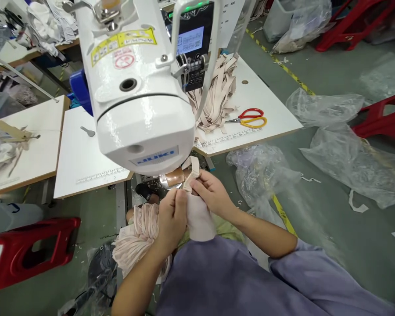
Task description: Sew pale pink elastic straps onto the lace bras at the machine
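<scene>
Both my hands pinch a pale pink fabric piece (pixel 199 221) just under the head of a white sewing machine (pixel 134 87). My left hand (pixel 171 216) is closed on the fabric's left edge. My right hand (pixel 210 191) is closed on its upper edge, where a beige strap (pixel 193 169) runs up toward the needle area. The needle itself is hidden behind the machine head. A bundle of pink lace pieces (pixel 140 239) lies in my lap to the left.
A heap of beige straps (pixel 215 98) and red-and-yellow scissors (pixel 250 118) lie on the white table (pixel 266 105) behind the machine. Clear plastic bags (pixel 345 153) litter the floor at right. Red stools stand at left (pixel 29 250) and right (pixel 382 118).
</scene>
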Tool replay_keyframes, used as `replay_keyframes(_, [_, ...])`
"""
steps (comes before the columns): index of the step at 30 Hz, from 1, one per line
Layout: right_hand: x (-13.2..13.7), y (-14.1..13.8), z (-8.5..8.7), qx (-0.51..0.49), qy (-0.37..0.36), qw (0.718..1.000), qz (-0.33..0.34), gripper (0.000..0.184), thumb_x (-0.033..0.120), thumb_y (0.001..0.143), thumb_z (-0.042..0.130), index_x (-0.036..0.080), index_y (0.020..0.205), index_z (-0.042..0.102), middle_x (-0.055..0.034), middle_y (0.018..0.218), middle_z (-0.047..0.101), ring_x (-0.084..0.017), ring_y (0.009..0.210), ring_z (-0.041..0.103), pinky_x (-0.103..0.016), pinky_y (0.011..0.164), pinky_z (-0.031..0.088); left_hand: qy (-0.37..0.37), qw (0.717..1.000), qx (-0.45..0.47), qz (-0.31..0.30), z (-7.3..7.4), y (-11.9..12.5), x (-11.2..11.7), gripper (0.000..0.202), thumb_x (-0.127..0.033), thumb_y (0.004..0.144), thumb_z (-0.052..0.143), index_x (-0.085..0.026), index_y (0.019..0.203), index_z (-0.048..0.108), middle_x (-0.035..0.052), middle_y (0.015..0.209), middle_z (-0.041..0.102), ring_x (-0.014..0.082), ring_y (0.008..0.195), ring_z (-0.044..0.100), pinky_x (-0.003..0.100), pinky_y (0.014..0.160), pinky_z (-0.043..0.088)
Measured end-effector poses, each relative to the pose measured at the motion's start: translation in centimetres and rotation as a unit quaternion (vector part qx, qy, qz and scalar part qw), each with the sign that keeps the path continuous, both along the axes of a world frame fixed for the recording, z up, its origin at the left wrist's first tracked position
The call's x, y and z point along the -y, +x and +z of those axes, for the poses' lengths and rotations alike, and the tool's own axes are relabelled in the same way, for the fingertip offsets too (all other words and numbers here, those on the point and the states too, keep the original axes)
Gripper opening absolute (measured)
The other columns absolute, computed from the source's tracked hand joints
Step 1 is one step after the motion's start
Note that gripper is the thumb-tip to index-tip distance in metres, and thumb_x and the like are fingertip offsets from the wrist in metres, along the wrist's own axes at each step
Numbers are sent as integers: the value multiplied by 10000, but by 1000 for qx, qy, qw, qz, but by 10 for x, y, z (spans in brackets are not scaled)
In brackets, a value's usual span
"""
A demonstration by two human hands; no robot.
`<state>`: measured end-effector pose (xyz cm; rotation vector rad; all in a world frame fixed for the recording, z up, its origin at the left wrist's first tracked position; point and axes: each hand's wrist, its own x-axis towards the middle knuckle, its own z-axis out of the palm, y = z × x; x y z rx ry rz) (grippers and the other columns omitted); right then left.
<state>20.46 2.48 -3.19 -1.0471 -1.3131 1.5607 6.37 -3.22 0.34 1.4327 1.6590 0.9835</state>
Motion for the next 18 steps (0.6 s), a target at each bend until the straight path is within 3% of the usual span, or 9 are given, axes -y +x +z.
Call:
replay_keyframes(3, [-26, -2, 6, 60, 54, 997, -18, 226, 428, 901, 608, 208, 923, 560, 40, 656, 596, -118, 587, 552, -234, 584, 426, 9, 998, -35, 42, -10, -8, -3, 342, -438, 1019, 401, -212, 877, 614, -21, 643, 552, 140, 580, 488, 257, 564, 356])
replay_keyframes(6, [-53, -1, 6, 145, 102, 984, 1, 170, 368, 891, 601, 207, 931, 566, 68, 602, 580, -104, 552, 505, -235, 590, 385, 47, 990, -128, 34, -22, -20, -4, 310, -387, 989, 505, -224, 1214, 643, 14, 772, 701, 162, 648, 602, 264, 649, 422])
replay_keyframes(10, [-79, -4, 9, 199, 162, 966, 34, 161, 364, 881, 585, 209, 865, 547, 74, 566, 534, -114, 542, 480, -244, 584, 366, 105, 961, -254, -12, -30, -28, -9, 322, -330, 990, 501, -245, 1209, 721, 72, 948, 780, 195, 748, 678, 274, 690, 425])
replay_keyframes(13, [-89, -10, 15, 228, 204, 950, 53, 110, 316, 886, 576, 207, 899, 580, 46, 616, 581, -147, 606, 547, -282, 682, 441, 105, 947, -304, -7, -29, -31, -14, 349, -322, 990, 495, -234, 1237, 724, 66, 822, 780, 182, 636, 637, 270, 601, 366])
replay_keyframes(18, [-94, -16, 22, 263, 230, 935, 56, 65, 248, 893, 555, 209, 902, 605, 16, 657, 597, -192, 692, 605, -347, 782, 520, 107, 949, -297, 8, -26, -35, -19, 304, -318, 962, 542, -256, 1160, 765, 53, 722, 753, 176, 588, 591, 260, 561, 311])
